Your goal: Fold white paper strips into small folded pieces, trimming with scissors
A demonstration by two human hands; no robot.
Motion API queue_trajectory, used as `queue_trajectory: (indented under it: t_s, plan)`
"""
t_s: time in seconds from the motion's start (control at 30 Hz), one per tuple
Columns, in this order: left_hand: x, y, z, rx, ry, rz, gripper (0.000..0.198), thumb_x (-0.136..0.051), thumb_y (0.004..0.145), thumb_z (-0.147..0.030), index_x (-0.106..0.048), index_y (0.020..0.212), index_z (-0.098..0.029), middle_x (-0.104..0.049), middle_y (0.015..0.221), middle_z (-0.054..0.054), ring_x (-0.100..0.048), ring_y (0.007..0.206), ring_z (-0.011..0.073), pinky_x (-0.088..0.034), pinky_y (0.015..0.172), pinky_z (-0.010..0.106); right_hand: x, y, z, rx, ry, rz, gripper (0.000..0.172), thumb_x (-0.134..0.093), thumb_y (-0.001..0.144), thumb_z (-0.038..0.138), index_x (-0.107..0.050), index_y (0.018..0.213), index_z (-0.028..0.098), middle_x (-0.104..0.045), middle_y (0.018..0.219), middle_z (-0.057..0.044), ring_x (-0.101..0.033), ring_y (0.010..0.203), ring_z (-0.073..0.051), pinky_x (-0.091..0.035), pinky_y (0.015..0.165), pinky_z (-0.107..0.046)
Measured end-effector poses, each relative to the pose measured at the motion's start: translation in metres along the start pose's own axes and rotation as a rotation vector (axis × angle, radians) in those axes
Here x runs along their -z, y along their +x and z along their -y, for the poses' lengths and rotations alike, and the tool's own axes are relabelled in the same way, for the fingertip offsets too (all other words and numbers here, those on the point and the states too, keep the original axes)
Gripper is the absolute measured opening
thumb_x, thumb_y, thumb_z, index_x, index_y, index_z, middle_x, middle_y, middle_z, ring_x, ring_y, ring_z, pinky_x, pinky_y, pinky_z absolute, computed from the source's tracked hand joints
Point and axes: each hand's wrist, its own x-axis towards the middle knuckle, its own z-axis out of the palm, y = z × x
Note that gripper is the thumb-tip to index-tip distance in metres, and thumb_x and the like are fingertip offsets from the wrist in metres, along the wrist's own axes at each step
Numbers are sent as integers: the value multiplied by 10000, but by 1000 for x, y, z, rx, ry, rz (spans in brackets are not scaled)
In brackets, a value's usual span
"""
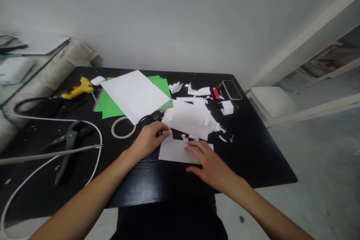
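A white paper rectangle [176,152] lies on the black table [253,150] in front of me. My left hand [150,137] is closed in a pinch on a small folded flap at the paper's upper left corner. My right hand [209,159] lies flat on the paper's right part, fingers stretched out and pressing it down. Black-handled scissors [154,115] rest just beyond my left hand. Cut white paper pieces [194,118] are strewn behind the rectangle.
A white sheet [135,95] lies on green sheets [108,107]. A tape ring [123,127], a yellow glue gun [77,88], black pliers [69,140], a white cable [50,153], a phone [231,89] and a small red object [216,93] are there. A white stool [268,99] stands at the right.
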Motion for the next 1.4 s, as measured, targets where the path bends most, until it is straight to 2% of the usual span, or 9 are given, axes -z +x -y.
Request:
queue_trajectory:
  t_s: [0.27, 0.63, 0.73, 0.87, 0.97, 1.07, 1.17, 1.3, 1.4]
  plan:
    - [0, 0, -2, 81, -86, -11, 145, -719, 895, -316, -761, 952, -190, -689, 715, 7, -589, 570, 134, -458, 531, 238, -2, 7, -2, -79, 24, 13, 544, -797, 863, 142, -602, 1361, 241, -614, 1333, -123, -624, 1261, -323, -573, 1071, -543]
    - [-1, 0, -1, 169, -252, -230, 162, -767, 819, -262, -739, 964, -195, -623, 704, -27, -547, 524, 103, -430, 463, 202, 3, 11, 2, 52, 51, 70, 392, -756, 877, 92, -672, 1232, 237, -695, 1221, -86, -620, 1226, -293, -548, 1066, -526]
    - [1, 1, -3, 210, -360, -277, 172, -768, 817, -290, -732, 947, -183, -616, 663, -30, -531, 469, 98, -422, 422, 206, 2, 15, 0, 129, 10, -47, 354, -697, 923, 129, -679, 1255, 249, -668, 1289, -106, -616, 1249, -310, -537, 1071, -554]
    - [8, 6, -3, 276, -517, -364, 178, -745, 819, -308, -690, 908, -165, -622, 633, -32, -529, 409, 86, -406, 395, 206, -4, 27, -5, -4, -118, -321, 292, -625, 998, 261, -670, 1283, 222, -625, 1284, -170, -642, 1180, -359, -594, 960, -572]
    - [10, 9, 1, 307, -599, -414, 181, -757, 792, -293, -680, 890, -161, -612, 631, -43, -536, 408, 81, -416, 403, 205, -13, 38, -8, -50, -146, -277, 320, -666, 979, 273, -669, 1292, 205, -615, 1274, -181, -647, 1159, -370, -630, 887, -545]
    - [9, 10, 5, 334, -657, -434, 182, -765, 789, -296, -684, 880, -161, -598, 623, -48, -530, 410, 80, -416, 398, 206, -23, 46, -9, 28, -60, -251, 224, -547, 1019, 135, -717, 1155, 188, -671, 1131, -142, -675, 1055, -302, -634, 887, -485]
    - [8, 10, 9, 358, -698, -448, 179, -769, 788, -294, -683, 874, -162, -605, 637, -43, -526, 414, 81, -410, 388, 207, -25, 52, -9, 121, 49, -230, 278, -475, 1042, 102, -730, 1050, 211, -696, 1023, -100, -688, 965, -253, -636, 863, -435]
    - [7, 11, 9, 371, -722, -455, 172, -774, 783, -285, -690, 870, -162, -601, 630, -47, -527, 409, 81, -413, 382, 207, -12, 62, -10, 158, 151, -263, 219, -525, 1043, 166, -732, 1020, 234, -715, 1004, -79, -714, 941, -240, -638, 857, -415]
    - [8, 11, 8, 373, -720, -448, 170, -777, 780, -281, -698, 869, -160, -601, 618, -49, -531, 401, 81, -417, 383, 207, 6, 78, -13, 123, 73, -414, 204, -551, 1029, 174, -738, 1066, 247, -727, 1069, -94, -707, 1033, -274, -616, 937, -482]
